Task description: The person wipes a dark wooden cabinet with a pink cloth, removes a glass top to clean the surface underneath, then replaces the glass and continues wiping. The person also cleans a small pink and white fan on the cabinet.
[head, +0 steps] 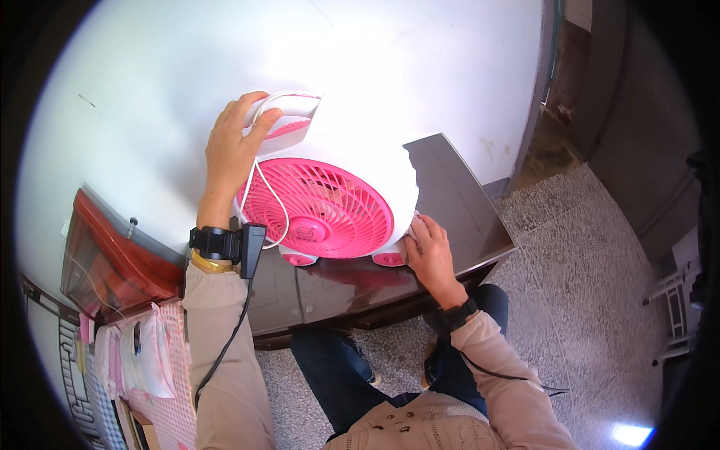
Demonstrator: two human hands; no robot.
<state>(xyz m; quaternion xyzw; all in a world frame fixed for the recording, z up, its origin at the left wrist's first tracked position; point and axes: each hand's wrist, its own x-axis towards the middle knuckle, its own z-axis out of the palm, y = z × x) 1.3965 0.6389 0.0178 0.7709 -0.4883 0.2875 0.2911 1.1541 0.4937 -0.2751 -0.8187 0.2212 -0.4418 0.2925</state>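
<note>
A pink and white electric fan (318,208) stands on a dark, glossy table (461,208) against the white wall. My left hand (233,140) grips the white top part of the fan, with the thumb near a white cord (279,199) that loops down over the pink grille. Low on the fan's right side, my right hand (430,253) presses a crumpled pale cloth (417,228) against the housing near a pink knob (389,259). A second pink knob (298,259) shows at the base further left.
To the left, a red wooden headboard (124,259) rises beside a bed with a pink checked cover (169,360) and a pale pillow (149,360). Speckled floor (568,253) lies to the right, with a white metal rack (675,309) at the far edge. Black cables hang from both wrists.
</note>
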